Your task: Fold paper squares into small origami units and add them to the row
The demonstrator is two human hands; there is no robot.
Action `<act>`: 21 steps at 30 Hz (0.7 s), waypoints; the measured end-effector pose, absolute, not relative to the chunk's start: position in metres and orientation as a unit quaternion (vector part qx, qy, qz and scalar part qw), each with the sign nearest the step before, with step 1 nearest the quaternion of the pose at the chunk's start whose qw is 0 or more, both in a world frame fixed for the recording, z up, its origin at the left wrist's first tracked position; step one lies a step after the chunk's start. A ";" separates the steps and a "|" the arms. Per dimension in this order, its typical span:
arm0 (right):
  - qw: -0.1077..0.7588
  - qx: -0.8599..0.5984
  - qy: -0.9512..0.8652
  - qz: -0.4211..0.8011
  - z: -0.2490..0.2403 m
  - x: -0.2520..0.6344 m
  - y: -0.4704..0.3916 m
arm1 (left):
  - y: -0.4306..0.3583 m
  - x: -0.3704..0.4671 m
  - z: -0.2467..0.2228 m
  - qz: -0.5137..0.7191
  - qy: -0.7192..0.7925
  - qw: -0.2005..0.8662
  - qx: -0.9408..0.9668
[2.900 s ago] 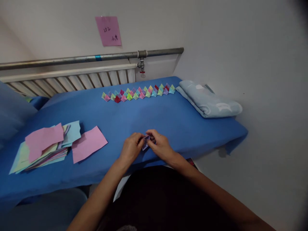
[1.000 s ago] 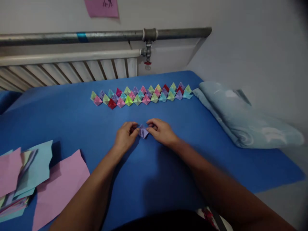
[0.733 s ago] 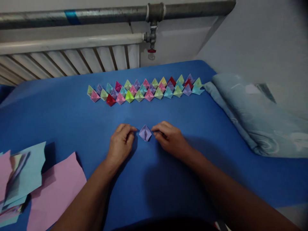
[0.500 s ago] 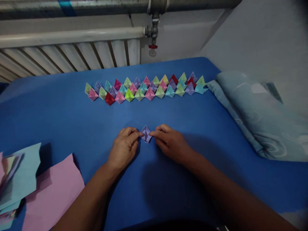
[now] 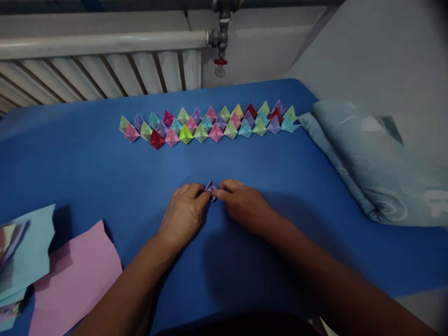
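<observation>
Paper piece (image 5: pixel 211 185), purple, folded, pointed at top: held low over the blue ground, near the person, between both hands; lower part largely covered, folds hard to make out.

Left hand (image 5: pixel 184 212): thumb and fingers closed on the paper piece's left side; fingertips partly hidden. Right hand (image 5: pixel 243 205): thumb and forefinger pinching its right side; other fingers curled under, mostly out of sight.

Light blue paper sheet (image 5: pixel 35 256), wavy-edged, atop a mixed-colour paper stack (image 5: pixel 10 310): both cut off at left. Pink paper sheet (image 5: pixel 82 275): cut off at bottom, one side running behind the left forearm. Small grey flat object (image 5: pixel 392 129) behind the blanket: unidentified. Dark clothing (image 5: pixel 245 326): only a strip, bottom edge.

Blue cloth-covered surface (image 5: pixel 105 172): smooth; whether desk or bed, cannot tell. Folded paper pieces (image 5: pixel 201 134), multicoloured, pointed: staggered rows, set close together, towards the far side. Pale blue-green blanket (image 5: pixel 378 163), white-patterned, folded: right end, just beside the rows.

White ribbed radiator (image 5: pixel 105 70): behind, at left. Metal valve (image 5: pixel 223 35), red-handled: radiator's right end. Pale grey wall (image 5: pixel 378 56): right.
</observation>
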State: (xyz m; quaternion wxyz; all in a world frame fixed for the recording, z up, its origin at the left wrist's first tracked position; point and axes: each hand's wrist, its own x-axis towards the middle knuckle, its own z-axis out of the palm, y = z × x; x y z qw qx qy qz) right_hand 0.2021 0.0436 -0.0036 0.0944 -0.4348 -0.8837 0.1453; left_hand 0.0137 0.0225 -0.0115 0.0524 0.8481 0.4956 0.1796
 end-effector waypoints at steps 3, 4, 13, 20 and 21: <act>0.121 -0.437 -0.874 0.177 -0.003 0.203 0.044 | 0.023 0.011 -0.013 0.203 0.498 0.087 0.839; 0.139 -0.438 -0.867 0.192 -0.003 0.204 0.044 | 0.023 0.010 -0.014 0.220 0.498 0.105 0.832; 0.244 -0.433 -0.821 0.283 -0.002 0.205 0.040 | 0.022 0.008 -0.009 0.281 0.504 0.189 0.795; 0.201 -0.450 -0.828 0.267 0.000 0.201 0.039 | 0.023 0.008 -0.012 0.264 0.491 0.187 0.809; 0.199 -0.450 -0.829 0.264 0.001 0.201 0.039 | 0.023 0.008 -0.012 0.263 0.491 0.191 0.808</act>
